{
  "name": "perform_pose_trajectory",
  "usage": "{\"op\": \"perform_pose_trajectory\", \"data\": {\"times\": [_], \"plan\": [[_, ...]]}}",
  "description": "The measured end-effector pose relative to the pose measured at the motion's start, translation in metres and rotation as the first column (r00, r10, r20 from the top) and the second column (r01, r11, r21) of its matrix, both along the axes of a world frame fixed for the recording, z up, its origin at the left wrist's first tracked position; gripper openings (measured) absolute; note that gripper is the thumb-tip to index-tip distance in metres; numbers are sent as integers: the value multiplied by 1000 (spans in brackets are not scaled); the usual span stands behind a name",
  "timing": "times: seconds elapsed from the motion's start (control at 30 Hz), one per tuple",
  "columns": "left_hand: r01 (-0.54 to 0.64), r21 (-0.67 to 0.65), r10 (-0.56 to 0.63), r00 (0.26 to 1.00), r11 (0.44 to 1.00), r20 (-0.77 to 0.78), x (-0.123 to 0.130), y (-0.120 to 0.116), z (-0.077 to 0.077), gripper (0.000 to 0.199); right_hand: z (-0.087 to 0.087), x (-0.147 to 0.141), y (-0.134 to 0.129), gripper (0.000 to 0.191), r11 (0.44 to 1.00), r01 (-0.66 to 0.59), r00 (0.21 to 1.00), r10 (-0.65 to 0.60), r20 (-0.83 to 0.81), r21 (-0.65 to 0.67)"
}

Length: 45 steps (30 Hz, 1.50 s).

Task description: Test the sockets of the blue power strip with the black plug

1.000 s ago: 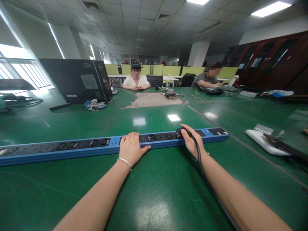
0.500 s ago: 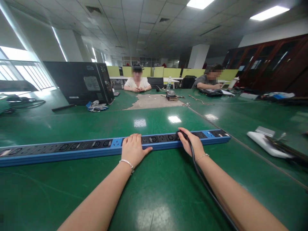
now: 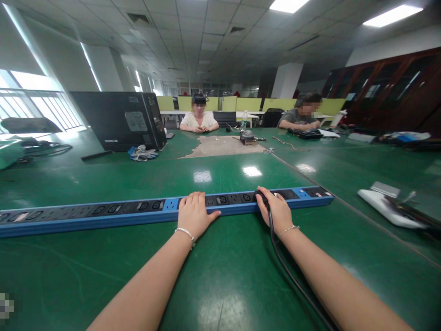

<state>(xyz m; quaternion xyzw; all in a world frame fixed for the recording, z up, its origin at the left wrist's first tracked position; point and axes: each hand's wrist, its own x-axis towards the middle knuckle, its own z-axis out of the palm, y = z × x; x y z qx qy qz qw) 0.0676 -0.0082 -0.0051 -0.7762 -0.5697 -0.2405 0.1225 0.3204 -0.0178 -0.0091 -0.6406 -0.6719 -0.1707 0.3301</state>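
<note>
A long blue power strip [image 3: 120, 222] with rows of black and blue sockets lies across the green table. My left hand [image 3: 195, 214] lies over its middle, fingers wrapped across the top and thumb along the near side. Farther right, my right hand [image 3: 276, 210] grips a black plug [image 3: 261, 195] at the strip's sockets. Whether the plug's pins are in a socket is hidden. From the plug a black cable [image 3: 288, 271] runs down towards the table's near edge, beside my right forearm.
A black computer case [image 3: 120, 122] stands at the back left, with gloves [image 3: 143, 153] in front. A white device [image 3: 389, 209] lies at the right. Two people [image 3: 199, 120] sit across the green table [image 3: 103, 276]; a bottle [image 3: 244, 120] stands near them.
The whole view has shifted slightly, moving things a little to the right. Both hands keep their places on the strip, and the cable near my right wrist hangs a little differently.
</note>
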Motion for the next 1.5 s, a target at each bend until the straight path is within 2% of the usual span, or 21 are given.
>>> {"op": "perform_pose_trajectory", "data": {"times": [0.17,0.33,0.5,0.67,0.8,0.9,1.03,1.17,1.23,1.3,1.5], "plan": [[1,5,-1,1000,1000,10,0,0,0,64,0,1,-1,33,1000,-11,1000,10,-12,-22],[16,8,-16,1000,1000,13,-2,0,-1,64,4,-2,0,31,997,-2,993,-7,-114,-83],[24,-4,-24,1000,1000,17,-2,0,0,63,-5,-5,4,34,998,44,980,-50,-190,-35],[25,-2,-25,1000,1000,8,-2,0,0,64,-9,-2,5,40,995,77,986,-86,-144,-68],[19,1,-19,1000,1000,12,-2,0,0,64,-11,-1,7,41,996,61,987,-70,-148,-61],[12,-13,-12,1000,1000,22,-2,0,1,65,-13,-3,12,38,999,43,972,-45,-232,-16],[12,-30,-11,999,999,34,-2,1,3,65,-4,-2,15,40,999,24,892,-4,-452,40],[13,-33,-12,999,999,42,-3,3,3,66,12,5,10,49,985,67,707,67,-705,161],[18,-37,-16,999,999,50,-3,3,2,65,15,2,6,47,990,-31,675,124,-727,141],[21,-35,-19,998,999,58,-3,4,2,64,15,-8,3,44,983,-168,683,171,-711,74],[8,-23,-6,996,1000,89,-2,3,2,83,19,-72,12,34,898,-439,695,336,-635,-6]]}}
